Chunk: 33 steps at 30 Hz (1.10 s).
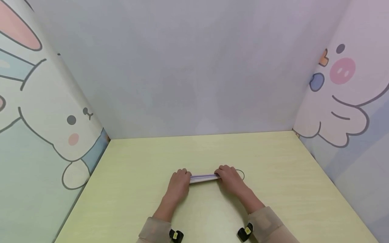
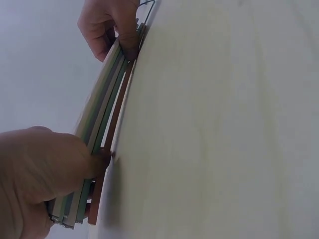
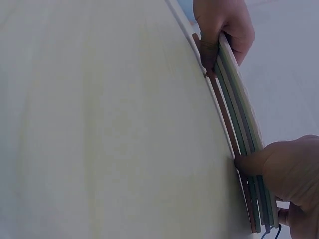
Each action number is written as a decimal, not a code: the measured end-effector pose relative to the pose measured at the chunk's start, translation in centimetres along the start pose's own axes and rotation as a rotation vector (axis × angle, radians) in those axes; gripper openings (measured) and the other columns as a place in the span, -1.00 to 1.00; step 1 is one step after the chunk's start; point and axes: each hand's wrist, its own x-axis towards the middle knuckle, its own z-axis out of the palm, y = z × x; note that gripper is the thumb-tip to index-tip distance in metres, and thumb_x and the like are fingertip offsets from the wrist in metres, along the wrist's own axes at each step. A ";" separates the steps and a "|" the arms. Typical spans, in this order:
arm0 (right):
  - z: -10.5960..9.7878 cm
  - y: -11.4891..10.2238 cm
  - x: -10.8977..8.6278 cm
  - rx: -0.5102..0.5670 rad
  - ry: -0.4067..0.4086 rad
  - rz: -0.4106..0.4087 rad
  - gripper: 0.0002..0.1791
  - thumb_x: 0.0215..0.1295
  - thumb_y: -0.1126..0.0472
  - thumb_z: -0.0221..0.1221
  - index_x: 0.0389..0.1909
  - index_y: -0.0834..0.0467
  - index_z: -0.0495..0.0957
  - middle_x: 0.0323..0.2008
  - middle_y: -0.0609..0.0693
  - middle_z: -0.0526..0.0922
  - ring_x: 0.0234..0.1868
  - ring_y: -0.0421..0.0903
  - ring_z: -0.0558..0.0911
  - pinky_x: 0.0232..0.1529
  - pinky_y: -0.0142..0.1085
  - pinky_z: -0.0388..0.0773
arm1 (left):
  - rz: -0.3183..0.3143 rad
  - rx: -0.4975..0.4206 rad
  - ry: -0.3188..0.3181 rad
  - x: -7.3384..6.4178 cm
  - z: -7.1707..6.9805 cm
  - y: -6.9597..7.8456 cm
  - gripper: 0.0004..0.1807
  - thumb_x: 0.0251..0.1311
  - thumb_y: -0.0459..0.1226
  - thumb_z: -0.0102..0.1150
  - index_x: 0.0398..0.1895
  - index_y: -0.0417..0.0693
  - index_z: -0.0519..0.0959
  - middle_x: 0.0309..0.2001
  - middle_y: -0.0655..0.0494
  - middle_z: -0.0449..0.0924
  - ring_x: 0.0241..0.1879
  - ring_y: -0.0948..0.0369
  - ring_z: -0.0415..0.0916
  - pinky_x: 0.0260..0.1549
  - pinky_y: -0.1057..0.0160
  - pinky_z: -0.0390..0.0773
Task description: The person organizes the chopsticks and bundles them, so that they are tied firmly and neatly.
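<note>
A narrow bundle of long, thin slats (image 1: pixel 204 178) lies crosswise between the two hands, low over the table. In the wrist views its layers are beige, green and grey, with a reddish-brown strip (image 2: pixel 115 114) along the side by the tabletop. My left hand (image 1: pixel 179 184) grips the left end, thumb on one side and fingers on the other. Near the right end, my right hand (image 1: pixel 231 179) pinches the bundle between thumb and fingers. A thin dark cord loop (image 1: pixel 244 175) sticks out past the right hand. Both hands cover parts of the slats.
The pale yellow wooden table (image 1: pixel 136 162) reaches back to a plain grey-white wall (image 1: pixel 194 77). Side panels with a cartoon rabbit (image 1: pixel 51 111) and a cartoon pig (image 1: pixel 343 87) flank it. Small black devices (image 1: pixel 176 235) sit at the cuffs of the beige sleeves (image 1: pixel 267 221).
</note>
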 end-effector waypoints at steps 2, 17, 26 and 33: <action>-0.1 0.0 -0.1 -0.003 0.008 0.002 -0.81 0.06 0.38 0.42 -0.31 0.11 0.69 -0.38 -0.10 0.61 -0.34 -0.09 0.53 -0.35 -0.25 0.35 | 0.002 0.030 -0.006 -0.1 -0.1 0.0 -0.84 0.13 -0.47 0.35 -0.23 -0.18 0.62 -0.35 0.04 0.50 -0.33 0.11 0.43 -0.35 0.17 0.41; -1.2 0.2 0.1 0.048 -0.011 0.099 -0.71 0.03 0.09 0.51 -0.29 0.04 0.63 -0.44 -0.18 0.65 -0.41 -0.16 0.57 -0.19 -0.14 0.38 | -0.044 0.077 0.191 0.4 -0.1 -0.9 -0.71 0.02 -0.36 0.43 -0.19 0.03 0.58 -0.40 0.16 0.63 -0.44 0.15 0.45 -0.30 0.17 0.25; -2.0 0.5 0.2 0.162 0.095 0.155 -0.49 -0.10 -0.25 0.51 -0.30 0.05 0.68 -0.50 -0.22 0.56 -0.50 -0.27 0.44 -0.45 -0.30 0.43 | -0.034 0.087 0.517 1.0 -0.4 -1.5 -0.71 -0.21 -0.39 0.56 -0.45 0.01 0.60 -0.60 0.18 0.59 -0.66 0.21 0.38 -0.52 0.23 0.18; -2.2 0.6 0.6 0.477 0.304 0.207 -0.79 0.35 0.17 0.29 -0.50 0.09 0.68 -0.63 -0.16 0.61 -0.61 -0.30 0.51 -0.53 -0.37 0.49 | -0.047 0.079 0.684 1.5 -0.8 -1.2 -0.74 -0.18 -0.31 0.58 -0.57 -0.06 0.58 -0.65 0.13 0.56 -0.67 0.15 0.40 -0.51 0.15 0.30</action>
